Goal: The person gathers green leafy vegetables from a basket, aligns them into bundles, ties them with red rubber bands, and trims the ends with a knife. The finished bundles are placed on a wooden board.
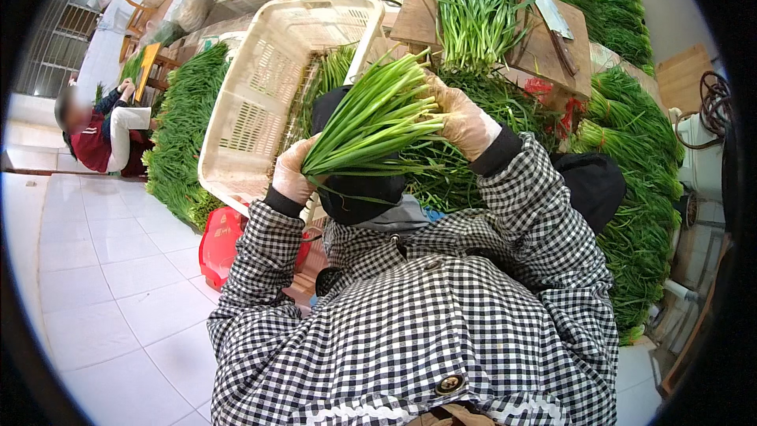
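Observation:
My left hand (pixel 294 170), in a thin translucent glove, grips a bunch of garlic chives (pixel 369 121) by its leafy part. The pale stem ends fan out to the upper right. Around those ends curl the gloved fingers of my right hand (pixel 463 113), some of them hidden behind the stems. Below and beyond the bunch, a loose heap of chives (pixel 497 109) lies between me and a wooden board (pixel 520 50). On that board rest a large pile of chives (pixel 479 18) and a cleaver (pixel 553 21) with a wooden handle.
A cream plastic crate (pixel 245 106) with some chives inside stands tilted at my left, beside a red plastic object (pixel 219 242). Tied chive bundles are stacked at right (pixel 633 189) and left (pixel 189 124). Farther left a person (pixel 103 124) sits low, hands on greens.

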`<state>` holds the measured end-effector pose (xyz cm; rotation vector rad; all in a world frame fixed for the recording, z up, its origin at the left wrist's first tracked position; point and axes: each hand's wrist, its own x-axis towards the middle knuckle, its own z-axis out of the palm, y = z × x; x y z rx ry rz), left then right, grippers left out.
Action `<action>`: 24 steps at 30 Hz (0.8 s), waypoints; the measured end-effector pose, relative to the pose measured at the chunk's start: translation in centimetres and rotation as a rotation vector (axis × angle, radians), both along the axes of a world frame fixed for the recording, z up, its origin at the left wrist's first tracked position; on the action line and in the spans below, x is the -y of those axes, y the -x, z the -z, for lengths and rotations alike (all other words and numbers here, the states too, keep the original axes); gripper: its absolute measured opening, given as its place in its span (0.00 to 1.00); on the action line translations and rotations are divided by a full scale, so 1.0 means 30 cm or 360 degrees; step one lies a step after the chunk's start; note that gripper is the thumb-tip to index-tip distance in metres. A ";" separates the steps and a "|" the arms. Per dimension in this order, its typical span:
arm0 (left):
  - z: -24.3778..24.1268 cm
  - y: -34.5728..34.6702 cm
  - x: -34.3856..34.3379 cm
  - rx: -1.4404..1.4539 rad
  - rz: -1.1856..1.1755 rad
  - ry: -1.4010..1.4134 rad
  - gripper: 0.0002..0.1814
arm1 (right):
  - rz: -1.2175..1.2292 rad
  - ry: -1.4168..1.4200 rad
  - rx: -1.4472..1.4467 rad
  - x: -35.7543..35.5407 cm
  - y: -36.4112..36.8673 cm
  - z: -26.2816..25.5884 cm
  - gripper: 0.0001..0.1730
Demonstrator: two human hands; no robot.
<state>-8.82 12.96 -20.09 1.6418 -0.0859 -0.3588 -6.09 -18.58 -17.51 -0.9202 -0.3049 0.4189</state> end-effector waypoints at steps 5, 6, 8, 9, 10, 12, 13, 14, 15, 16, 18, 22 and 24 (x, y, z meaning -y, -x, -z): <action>0.025 0.003 -0.034 -0.0170 0.0035 0.0195 0.32 | 0.0030 -0.0040 -0.0290 -0.011 0.029 -0.011 0.37; 0.023 0.008 -0.032 -0.0157 0.0055 0.0108 0.33 | 0.0062 -0.0073 -0.0282 -0.010 0.035 0.008 0.35; 0.024 0.015 -0.037 -0.0159 0.0087 -0.0007 0.35 | 0.0322 0.0062 0.0176 -0.030 0.035 0.020 0.27; 0.019 0.017 -0.030 -0.0138 0.0090 0.0012 0.35 | 0.0224 -0.0229 -0.0033 -0.025 0.023 0.031 0.26; 0.008 0.019 -0.017 -0.0117 0.0093 0.0032 0.35 | 0.0124 -0.0520 -0.0242 -0.015 0.000 0.046 0.26; -0.011 0.026 -0.005 -0.0078 0.0068 0.0017 0.34 | 0.0135 -0.0297 -0.0121 -0.017 0.000 0.022 0.27; -0.018 0.028 -0.001 -0.0061 0.0051 -0.0011 0.33 | 0.0278 0.0239 0.0180 -0.018 0.015 -0.014 0.29; -0.021 0.030 0.000 -0.0044 0.0034 -0.0040 0.32 | 0.0191 0.0167 0.0012 -0.007 0.026 -0.025 0.29; -0.018 0.029 -0.001 0.0035 0.0041 -0.0060 0.31 | 0.0109 0.0099 -0.0158 0.009 0.033 -0.026 0.30; -0.013 0.027 -0.002 0.0115 0.0046 -0.0082 0.30 | 0.0038 -0.0053 -0.0294 0.031 0.014 -0.008 0.31; -0.031 0.020 0.008 0.0393 0.0123 -0.0316 0.26 | -0.0038 -0.0361 -0.0345 0.037 0.018 -0.038 0.28; -0.114 0.017 0.067 0.0913 0.0165 -0.0653 0.29 | 0.0249 0.0250 0.0012 0.015 0.023 -0.043 0.25; -0.112 0.007 0.058 0.1345 0.0133 -0.0887 0.31 | 0.0305 0.0202 0.0075 0.009 0.013 -0.020 0.25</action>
